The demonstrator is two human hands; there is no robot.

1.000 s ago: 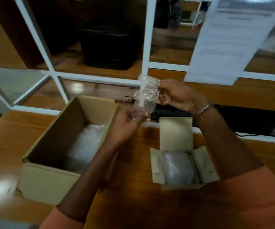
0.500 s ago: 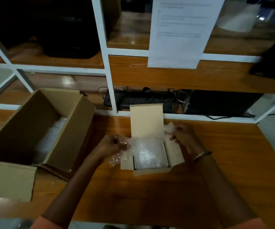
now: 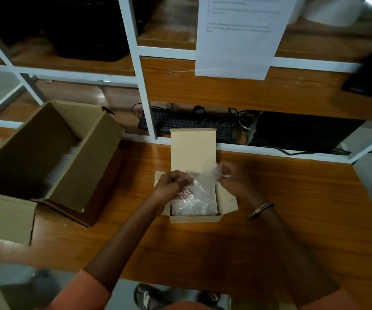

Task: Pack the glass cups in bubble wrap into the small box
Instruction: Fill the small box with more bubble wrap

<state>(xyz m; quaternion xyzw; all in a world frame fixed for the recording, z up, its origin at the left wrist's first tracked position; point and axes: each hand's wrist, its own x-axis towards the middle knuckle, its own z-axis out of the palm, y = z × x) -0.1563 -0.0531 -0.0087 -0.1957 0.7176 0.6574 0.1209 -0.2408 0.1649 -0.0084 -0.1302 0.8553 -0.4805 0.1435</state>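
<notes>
My left hand [image 3: 173, 183] and right hand [image 3: 232, 175] each pinched the bubble wrap [image 3: 200, 186] in a clamped grip, directly above the small box [image 3: 195, 218], bare surface [image 3: 303, 198] rightward.

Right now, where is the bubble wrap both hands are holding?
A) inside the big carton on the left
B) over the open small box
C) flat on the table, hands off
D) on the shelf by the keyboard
B: the left hand and right hand both pinch the bubble wrap directly above the small box, whose lid stands open behind.
</notes>
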